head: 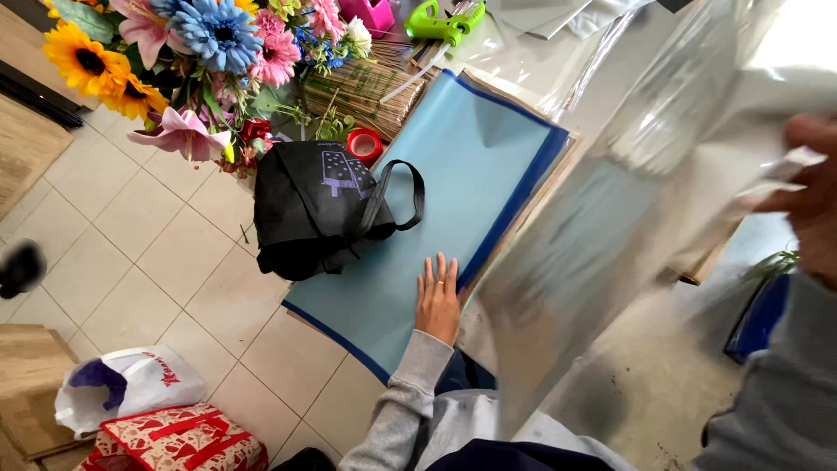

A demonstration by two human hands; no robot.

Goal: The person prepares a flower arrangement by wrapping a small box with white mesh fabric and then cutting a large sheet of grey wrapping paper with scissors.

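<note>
My left hand (438,299) lies flat, fingers spread, on a stack of light blue wrapping sheets (453,166) with a darker blue edge. At the far right, my right hand (811,196) grips the upper edge of a large clear cellophane sheet (610,235) and holds it lifted, so it hangs blurred across the right half of the view. A black fabric bag (314,205) with a loop handle rests on the left part of the blue sheets.
A bunch of artificial flowers (187,57) stands at the top left beside a red tape roll (364,144), a bundle of dry stems (366,92) and a green glue gun (440,22). On the tiled floor lie a white plastic bag (131,388) and a red patterned box (179,440).
</note>
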